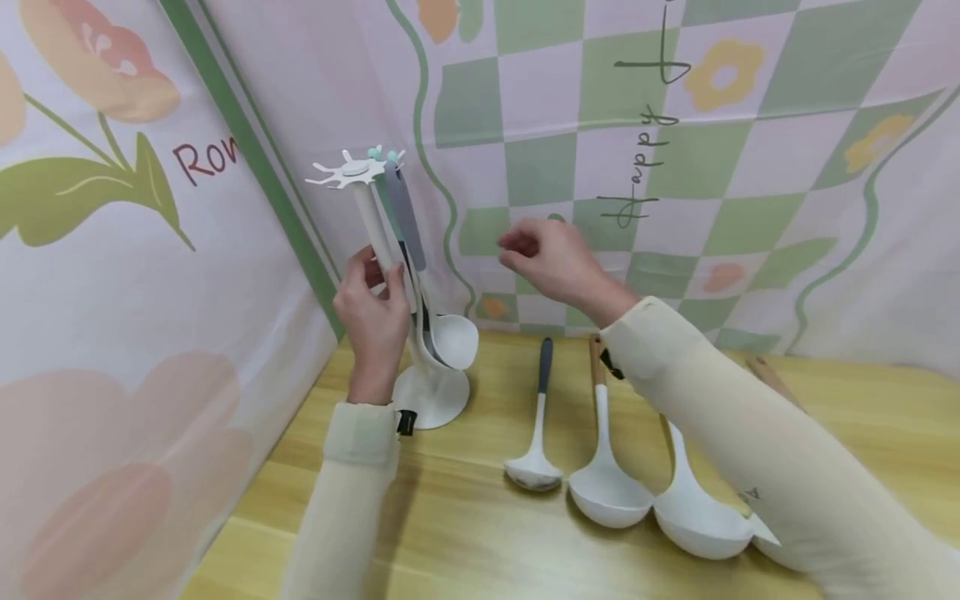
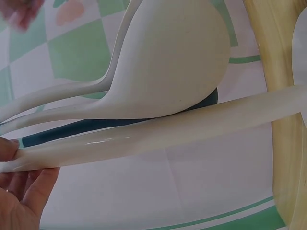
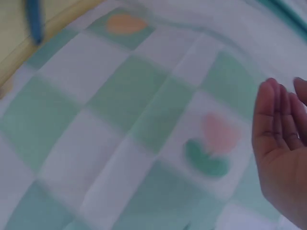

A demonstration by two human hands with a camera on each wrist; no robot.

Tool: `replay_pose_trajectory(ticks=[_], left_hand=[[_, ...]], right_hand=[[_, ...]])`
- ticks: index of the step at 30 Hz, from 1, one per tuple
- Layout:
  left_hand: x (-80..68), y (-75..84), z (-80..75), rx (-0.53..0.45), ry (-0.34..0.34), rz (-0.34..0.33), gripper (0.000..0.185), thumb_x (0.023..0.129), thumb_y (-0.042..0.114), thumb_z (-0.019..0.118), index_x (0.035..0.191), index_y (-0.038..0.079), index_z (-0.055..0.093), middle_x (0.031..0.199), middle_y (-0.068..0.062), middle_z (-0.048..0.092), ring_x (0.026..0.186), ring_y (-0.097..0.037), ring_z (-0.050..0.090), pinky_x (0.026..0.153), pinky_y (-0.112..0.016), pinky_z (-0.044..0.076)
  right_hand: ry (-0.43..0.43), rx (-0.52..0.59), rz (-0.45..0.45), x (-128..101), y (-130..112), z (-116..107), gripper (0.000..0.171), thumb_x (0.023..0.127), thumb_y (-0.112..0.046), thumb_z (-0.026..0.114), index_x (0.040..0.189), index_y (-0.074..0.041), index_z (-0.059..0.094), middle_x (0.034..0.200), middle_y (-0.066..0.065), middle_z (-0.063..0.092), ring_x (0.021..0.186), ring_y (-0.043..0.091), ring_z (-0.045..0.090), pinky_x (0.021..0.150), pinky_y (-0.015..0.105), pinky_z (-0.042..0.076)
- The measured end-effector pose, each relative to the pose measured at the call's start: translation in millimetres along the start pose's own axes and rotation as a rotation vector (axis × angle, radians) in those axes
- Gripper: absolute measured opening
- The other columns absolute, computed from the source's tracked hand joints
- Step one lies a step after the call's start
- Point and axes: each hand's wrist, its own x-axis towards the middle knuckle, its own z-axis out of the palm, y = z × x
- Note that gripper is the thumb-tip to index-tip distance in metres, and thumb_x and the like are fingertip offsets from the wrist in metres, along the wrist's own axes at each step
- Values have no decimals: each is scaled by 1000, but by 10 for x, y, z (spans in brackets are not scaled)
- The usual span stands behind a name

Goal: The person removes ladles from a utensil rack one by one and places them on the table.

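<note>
Grip, left: the left hand (image 1: 372, 310) has thumb and fingers curled round the white post of the utensil stand (image 1: 420, 367), roughly halfway up, between the branching hook crown at the top and the round foot on the worktop (image 1: 450, 517). The left wrist view shows the post (image 2: 158, 136) as a smooth, glossy white tube running across the frame, with the fingers (image 2: 24, 191) wrapped at its near end. Judged from this: hard plastic, stiff, light, a little slick; the stand is top-heavy once loaded, so holding the post itself is the sensible place, since the thin hooks look easier to snap. Hanging from the crown, just right of the left hand, are utensils with grey and pale handles; the front one is a white ladle (image 1: 450, 340), bowl low near the foot. Up close its bowl (image 2: 168, 62) looks matte and smooth, probably silicone or nylon; likely light, slightly flexible at the bowl, stiffer along the handle, best taken by the handle near the hanging end. Right of the stand, the right hand (image 1: 551, 258) hovers in the air in front of the checked backdrop (image 1: 675, 167), fingers loosely bent and holding nothing; the right wrist view shows its fingers (image 3: 276, 124) straight and free. Below that arm, three white spoons and ladles lie on the worktop, bowls toward the person: a small grey-handled spoon (image 1: 536, 433), a wood-handled ladle (image 1: 603, 467), and a larger ladle (image 1: 697, 517) partly under the sleeve.
</note>
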Motion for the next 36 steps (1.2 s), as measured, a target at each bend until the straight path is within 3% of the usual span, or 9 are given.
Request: replay_pose_trajectory(ticks=[7,12,16,21,36], left_hand=[[0,-10,11,12,0,0,29,99,9,71,123,-7,68,105,-25,75,92,-37,78,77,-45,67],[1,5,29,23,-11,4,31,99,10,71,125,-7,67,107,-26,76,93,-37,78,77,-45,67],[1,-1,25,26,-6,16,31,99,10,71,125,-7,67,106,-26,76,92,-38,78,77,-46,67],[1,-21,6,33,-12,15,31,102,13,69,126,-6,68,107,-26,75,93,-38,78,78,-45,67],[-2,-30,2,29,-1,17,29,101,12,69,124,-6,69,103,-26,76,90,-37,78,77,-45,67]], right_hand=[[45,263,-106,98,-484,234,29,103,-16,68,130,-5,69,122,13,75,105,26,73,91,36,63],[80,370,-150,144,-649,351,40,101,-15,72,137,-3,63,130,16,71,117,26,69,100,37,59],[116,379,-158,166,-737,462,45,99,-14,75,140,-3,61,129,14,71,118,24,70,101,37,59],[171,394,-170,188,-799,575,39,99,-9,73,136,-3,61,121,14,71,111,25,71,96,35,61],[211,378,-203,208,-801,616,36,98,-7,72,132,-1,62,114,15,71,105,26,72,96,37,61]])
